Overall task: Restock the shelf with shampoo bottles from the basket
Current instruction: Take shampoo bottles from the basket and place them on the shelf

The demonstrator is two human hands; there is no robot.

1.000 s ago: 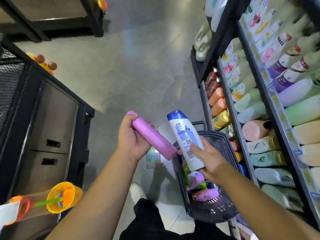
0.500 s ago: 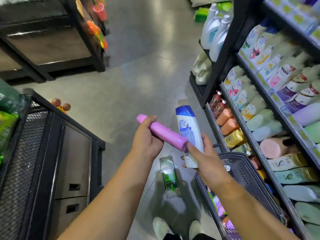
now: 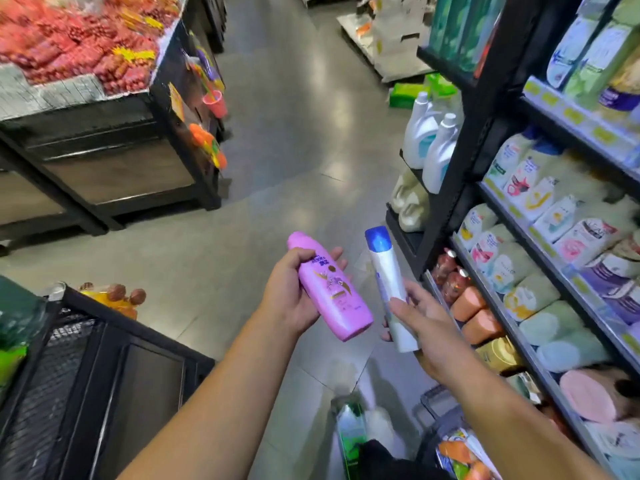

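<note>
now, left hand (image 3: pixel 289 301): pink "rejoice" bottle (image 3: pixel 334 294); right hand (image 3: pixel 427 323): blue-capped bottle (image 3: pixel 387 271)

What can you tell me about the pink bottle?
The pink bottle looks like smooth, shiny plastic, with a rounded cap at the far end, a flat base nearest us and a printed label facing up. It lies tilted in the left hand, thumb across its neck. The right hand's white bottle is beside it, apart.

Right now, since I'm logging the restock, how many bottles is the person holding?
2. A pink bottle lies in the left hand; a white bottle with a blue cap is gripped by the right hand. Neither hand seems to hide another.
</note>
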